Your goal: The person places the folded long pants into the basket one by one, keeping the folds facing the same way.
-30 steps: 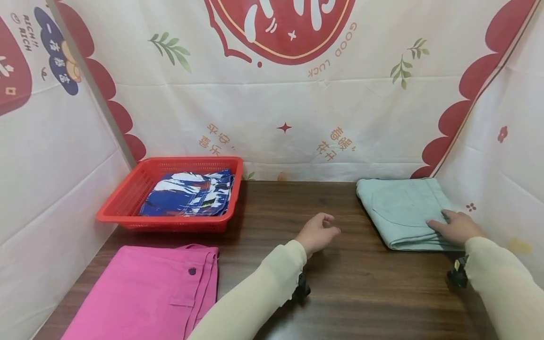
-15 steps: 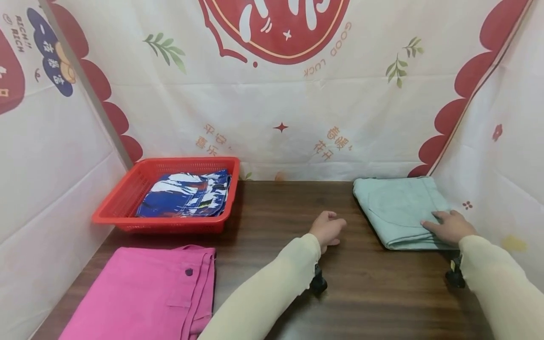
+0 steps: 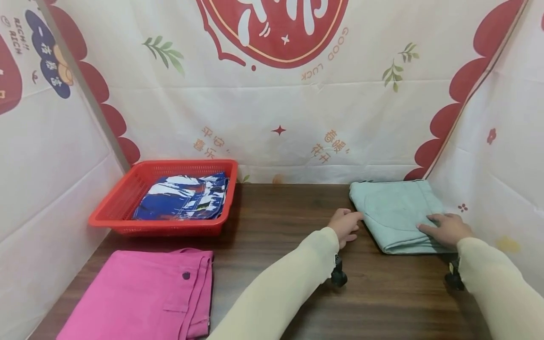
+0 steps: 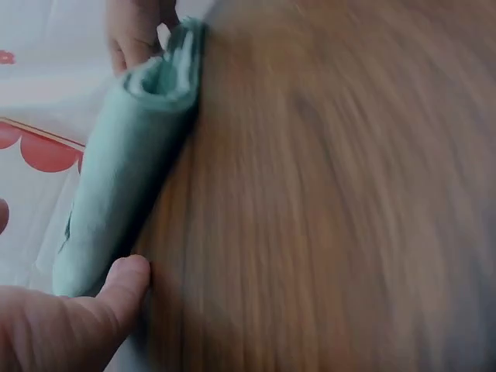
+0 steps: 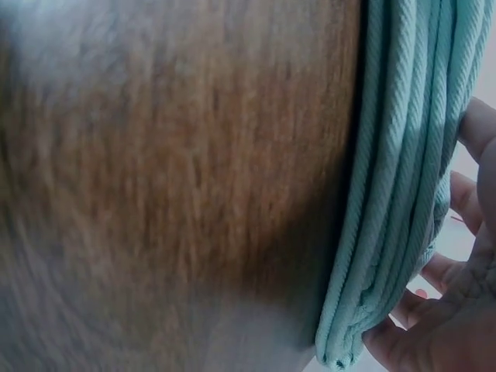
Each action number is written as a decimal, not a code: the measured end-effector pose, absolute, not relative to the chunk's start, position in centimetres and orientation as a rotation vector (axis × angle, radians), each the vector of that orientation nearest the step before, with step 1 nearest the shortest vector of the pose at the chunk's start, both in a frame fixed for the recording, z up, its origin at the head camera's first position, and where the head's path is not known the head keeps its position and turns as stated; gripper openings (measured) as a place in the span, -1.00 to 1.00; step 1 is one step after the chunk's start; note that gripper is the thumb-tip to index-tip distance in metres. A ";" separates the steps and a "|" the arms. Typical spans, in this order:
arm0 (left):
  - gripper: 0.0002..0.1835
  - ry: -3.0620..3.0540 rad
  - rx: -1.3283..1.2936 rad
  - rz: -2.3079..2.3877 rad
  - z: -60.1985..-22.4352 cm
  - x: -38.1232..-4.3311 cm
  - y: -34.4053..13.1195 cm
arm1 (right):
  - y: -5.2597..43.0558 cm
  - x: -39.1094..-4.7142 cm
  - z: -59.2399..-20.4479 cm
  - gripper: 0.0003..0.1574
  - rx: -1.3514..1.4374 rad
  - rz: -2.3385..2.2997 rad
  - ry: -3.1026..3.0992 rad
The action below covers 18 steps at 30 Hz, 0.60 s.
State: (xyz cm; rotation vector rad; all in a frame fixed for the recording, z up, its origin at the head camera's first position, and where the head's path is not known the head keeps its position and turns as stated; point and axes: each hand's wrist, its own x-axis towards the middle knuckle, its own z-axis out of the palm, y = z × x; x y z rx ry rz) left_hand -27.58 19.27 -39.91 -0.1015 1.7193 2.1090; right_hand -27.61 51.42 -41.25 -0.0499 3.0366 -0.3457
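Folded mint-green pants [image 3: 395, 205] lie on the table at the right, a curved seam showing on top. My right hand [image 3: 448, 229] rests on their right side, fingers spread; in the right wrist view its fingers [image 5: 391, 341] lie against the layered fabric [image 5: 399, 170]. At the left edge of the pants is my left hand [image 3: 345, 225], its fingers loosely bent and the forefinger reaching toward the cloth. From the left wrist, its thumb [image 4: 128, 271] appears beside the rolled fold [image 4: 124, 170], with nothing in its grasp.
A red plastic basket [image 3: 95, 217] stands at the back left, holding a folded blue-and-white patterned garment [image 3: 182, 196]. Folded pink pants [image 3: 140, 293] with a dark button lie at the front left. Printed white cloth walls [image 3: 272, 108] enclose the brown wooden table [image 3: 272, 222].
My left hand has moved right across the table to the left edge of the mint-green pants. The right hand stays on their right side, and the head view has shifted slightly.
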 end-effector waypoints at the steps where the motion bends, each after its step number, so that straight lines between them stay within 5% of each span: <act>1: -0.34 1.674 -0.090 2.124 -40.1 -27.6 19.6 | 51.4 -27.5 -41.3 0.06 -0.052 -0.347 3.036; 12: -0.14 1.439 -0.136 2.209 -40.9 -27.6 21.2 | 51.3 -27.6 -41.1 0.11 -0.078 -0.392 2.983; 18: -0.19 1.316 -0.160 2.214 -41.4 -28.0 21.1 | 51.4 -27.6 -40.7 0.06 -0.108 -0.388 2.972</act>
